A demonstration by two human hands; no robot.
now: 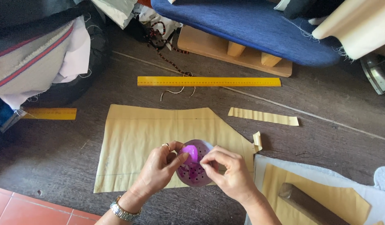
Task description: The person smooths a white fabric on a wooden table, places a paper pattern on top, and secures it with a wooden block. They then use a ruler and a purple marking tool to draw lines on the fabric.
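A small round purple box [195, 166] with a perforated inside rests on a tan paper pattern piece [138, 137] on the dark wooden table. My left hand [161, 168], with a ring and a metal wristwatch, grips the box's left side and pinches a bright pink piece [190, 152] at its rim. My right hand [228, 171] touches the box from the right with fingertips pinched; whether it holds anything is hidden.
A long yellow ruler [209, 81] lies beyond the pattern, a shorter one [48, 113] at the left. A tan paper strip [263, 116] lies to the right. A dark wooden block [307, 204] sits on another paper piece at lower right. Blue padded board [250, 25] and fabric piles sit behind.
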